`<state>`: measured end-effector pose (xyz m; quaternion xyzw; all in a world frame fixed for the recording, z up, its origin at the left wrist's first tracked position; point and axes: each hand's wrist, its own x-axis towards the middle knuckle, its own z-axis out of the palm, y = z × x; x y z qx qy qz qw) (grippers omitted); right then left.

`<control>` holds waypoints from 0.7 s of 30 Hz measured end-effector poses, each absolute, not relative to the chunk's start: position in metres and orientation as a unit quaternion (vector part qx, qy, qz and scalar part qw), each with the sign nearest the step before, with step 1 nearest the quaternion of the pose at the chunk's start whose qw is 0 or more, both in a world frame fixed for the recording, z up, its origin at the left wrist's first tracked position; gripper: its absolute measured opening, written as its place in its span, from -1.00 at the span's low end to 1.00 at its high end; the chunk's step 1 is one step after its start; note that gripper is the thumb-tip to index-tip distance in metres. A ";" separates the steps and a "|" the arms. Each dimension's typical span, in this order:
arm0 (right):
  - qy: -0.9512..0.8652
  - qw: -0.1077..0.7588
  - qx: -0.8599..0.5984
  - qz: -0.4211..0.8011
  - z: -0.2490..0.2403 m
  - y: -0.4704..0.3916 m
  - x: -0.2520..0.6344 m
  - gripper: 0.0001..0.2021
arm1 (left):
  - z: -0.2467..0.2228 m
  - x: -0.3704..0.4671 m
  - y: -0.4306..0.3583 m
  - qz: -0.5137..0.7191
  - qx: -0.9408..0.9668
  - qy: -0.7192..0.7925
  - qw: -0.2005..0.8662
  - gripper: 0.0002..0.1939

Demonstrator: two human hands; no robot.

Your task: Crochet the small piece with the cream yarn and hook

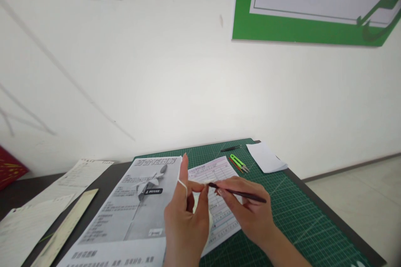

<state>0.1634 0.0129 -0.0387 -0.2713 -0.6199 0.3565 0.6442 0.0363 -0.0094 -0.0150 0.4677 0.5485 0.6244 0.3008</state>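
My right hand [252, 217] is closed around a dark crochet hook [250, 196], held like a pen with its tip pointing left. White yarn [183, 184] loops around the raised index finger of my left hand [187, 223]. The thumb and another finger of that hand pinch together at the hook's tip, on a small bit of white yarn work [206, 182] that is mostly hidden. Something pale, perhaps more yarn, shows behind my left hand. Below both hands lies a printed chart sheet [224, 171].
Green-handled thread snips [238, 162] and a dark slim tool [231, 148] lie on the green cutting mat [282, 217]. Folded white paper [266, 157] rests at the right edge. A printed flower sheet [125, 204], a ruler [67, 227] and handwritten papers [37, 225] lie left.
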 end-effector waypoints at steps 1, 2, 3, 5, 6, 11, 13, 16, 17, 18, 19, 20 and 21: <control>-0.629 0.646 -0.261 0.346 -0.038 0.013 0.164 -0.71 | -0.015 0.036 -0.009 0.626 0.467 0.550 0.295 -0.16; -0.632 0.648 -0.252 0.343 -0.038 0.014 0.165 -0.70 | -0.015 0.036 -0.009 0.632 0.458 0.540 0.316 -0.14; -0.629 0.652 -0.244 0.346 -0.038 0.014 0.166 -0.71 | -0.014 0.036 -0.009 0.641 0.440 0.518 0.357 -0.12; -0.621 0.657 -0.230 0.361 -0.038 0.016 0.167 -0.72 | -0.012 0.035 -0.008 0.655 0.391 0.467 0.447 -0.08; -0.620 0.658 -0.223 0.364 -0.037 0.017 0.168 -0.73 | -0.011 0.035 -0.008 0.659 0.369 0.448 0.478 -0.07; -0.608 0.670 -0.211 0.370 -0.039 0.020 0.167 -0.74 | -0.001 0.034 -0.010 0.661 0.310 0.429 0.531 -0.04; -0.594 0.673 -0.190 0.398 -0.039 0.021 0.166 -0.77 | 0.002 0.031 -0.010 0.650 0.294 0.416 0.564 -0.05; -0.599 0.676 -0.174 0.393 -0.039 0.019 0.167 -0.79 | 0.003 0.024 -0.009 0.614 0.268 0.390 0.632 -0.09; -0.615 0.675 -0.177 0.367 -0.039 0.018 0.167 -0.77 | 0.004 0.022 -0.008 0.603 0.257 0.381 0.652 -0.10; -0.639 0.673 -0.180 0.325 -0.039 0.016 0.168 -0.73 | 0.003 0.020 -0.008 0.594 0.247 0.373 0.669 -0.11; -0.670 0.667 -0.181 0.272 -0.039 0.014 0.170 -0.68 | 0.003 0.019 -0.007 0.590 0.240 0.366 0.678 -0.12; -0.704 0.655 -0.175 0.211 -0.039 0.012 0.171 -0.63 | 0.003 0.018 -0.007 0.590 0.241 0.361 0.680 -0.13; -0.736 0.640 -0.163 0.149 -0.039 0.011 0.172 -0.60 | 0.004 0.018 -0.007 0.594 0.250 0.358 0.675 -0.12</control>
